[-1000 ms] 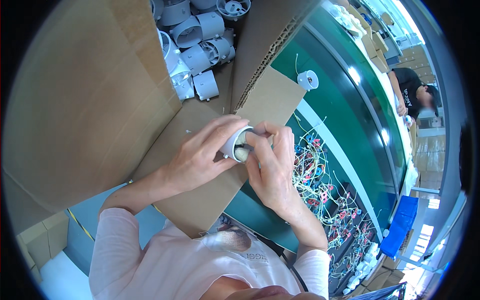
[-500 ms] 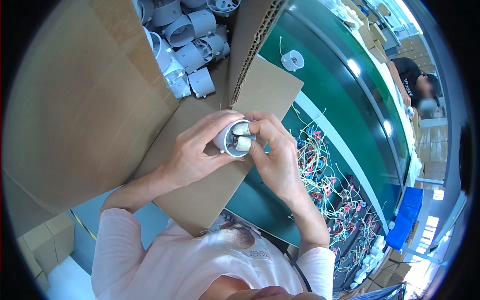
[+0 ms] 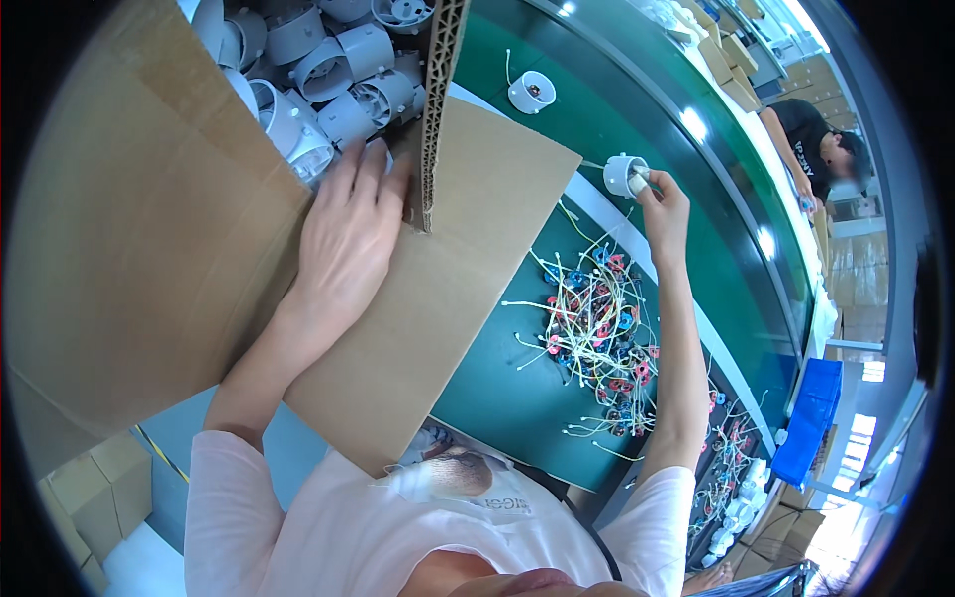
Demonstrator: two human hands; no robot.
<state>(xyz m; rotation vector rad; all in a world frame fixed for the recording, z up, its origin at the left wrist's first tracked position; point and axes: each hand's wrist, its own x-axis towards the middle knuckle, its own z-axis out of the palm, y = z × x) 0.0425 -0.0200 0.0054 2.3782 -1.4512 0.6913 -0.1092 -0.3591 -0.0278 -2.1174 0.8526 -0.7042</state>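
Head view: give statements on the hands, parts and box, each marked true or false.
1. The right hand holds a round white plastic housing. True.
2. A second housing sits on the green belt. True.
3. The left hand lies on that belt. False: it is at the opening of the brown cardboard box.
4. That box is empty. False: many white housings lie in it.
5. A tangle of pale wires lies left of the right forearm. True.
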